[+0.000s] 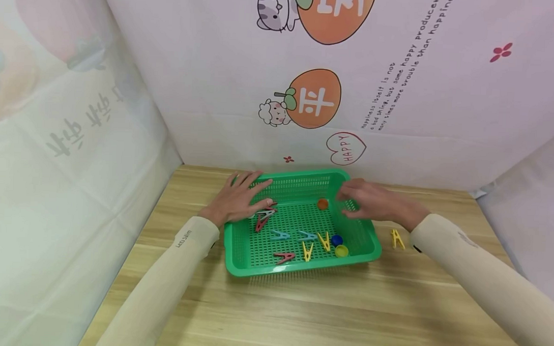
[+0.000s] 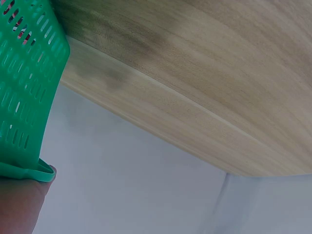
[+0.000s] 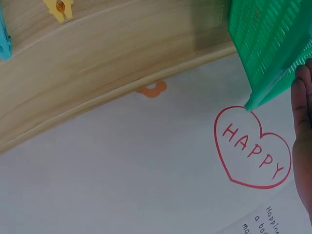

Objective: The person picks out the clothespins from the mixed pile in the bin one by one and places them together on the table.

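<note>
Left hand (image 1: 239,198) spread at left rim of basket (image 1: 301,266), red peg (image 1: 261,224) below. Right hand (image 1: 369,200) over right end; cannot tell if pinching.

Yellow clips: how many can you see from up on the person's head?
3. One yellow clip is in the green basket, another beside it, and the third yellow clip is on the table. The right sleeve may hide more.

Wood-grain tabletop (image 1: 299,316), white printed backdrop (image 1: 206,89), red HAPPY heart (image 1: 346,149)
</note>
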`<state>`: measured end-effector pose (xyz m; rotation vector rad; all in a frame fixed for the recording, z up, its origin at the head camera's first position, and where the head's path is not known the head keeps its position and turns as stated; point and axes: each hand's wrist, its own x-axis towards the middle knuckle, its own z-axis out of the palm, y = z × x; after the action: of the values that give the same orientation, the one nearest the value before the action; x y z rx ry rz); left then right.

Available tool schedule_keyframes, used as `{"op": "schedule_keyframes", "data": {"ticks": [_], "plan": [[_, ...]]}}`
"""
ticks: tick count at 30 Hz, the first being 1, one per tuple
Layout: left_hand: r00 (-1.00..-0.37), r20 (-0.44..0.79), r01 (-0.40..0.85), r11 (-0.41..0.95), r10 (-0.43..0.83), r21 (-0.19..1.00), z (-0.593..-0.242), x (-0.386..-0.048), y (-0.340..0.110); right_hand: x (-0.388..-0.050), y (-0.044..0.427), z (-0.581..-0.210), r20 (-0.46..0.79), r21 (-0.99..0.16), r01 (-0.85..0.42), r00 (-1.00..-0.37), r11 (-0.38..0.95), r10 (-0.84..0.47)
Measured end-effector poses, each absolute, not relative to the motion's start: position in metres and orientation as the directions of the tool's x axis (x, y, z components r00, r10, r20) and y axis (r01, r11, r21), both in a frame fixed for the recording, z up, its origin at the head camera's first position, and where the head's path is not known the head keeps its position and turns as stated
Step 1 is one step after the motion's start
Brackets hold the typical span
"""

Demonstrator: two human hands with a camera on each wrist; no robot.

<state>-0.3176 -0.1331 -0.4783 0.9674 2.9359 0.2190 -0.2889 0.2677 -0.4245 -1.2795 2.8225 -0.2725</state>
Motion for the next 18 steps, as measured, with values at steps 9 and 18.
{"op": "schedule_keyframes", "data": {"ticks": [9,18], "plan": [[-0.804,0.020,0.590,0.793,0.595,0.149,-0.480,-0.319,-0.133,-0.291,0.255,-0.434,-0.078,-0.222,-0.754,-0.619,0.619,-0.782],[-0.805,0.014,0.589,0.794,0.594,0.150,-0.479,-0.319,-0.134,-0.291,0.242,-0.446,-0.167,-0.158,-0.816,-0.533,0.556,-0.830]]}}
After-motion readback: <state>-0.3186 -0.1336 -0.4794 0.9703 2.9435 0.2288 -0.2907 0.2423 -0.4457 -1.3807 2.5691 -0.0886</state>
